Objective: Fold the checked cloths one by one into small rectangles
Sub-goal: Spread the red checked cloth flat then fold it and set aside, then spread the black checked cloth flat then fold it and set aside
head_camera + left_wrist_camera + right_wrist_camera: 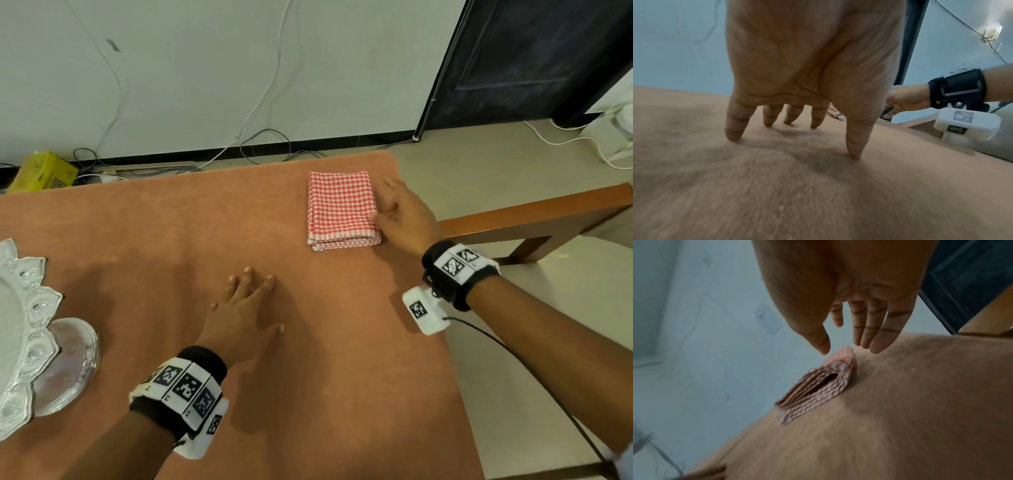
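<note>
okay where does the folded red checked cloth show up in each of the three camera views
Head: the cloth lies upper right of centre on the brown table, beside the right hand.
Left wrist: only a sliver of it shows mid-frame, between the left hand's fingers and thumb.
Right wrist: centre, edge-on and blurred, just below the fingertips.
Shared landmark: the right hand next to the cloth.
</note>
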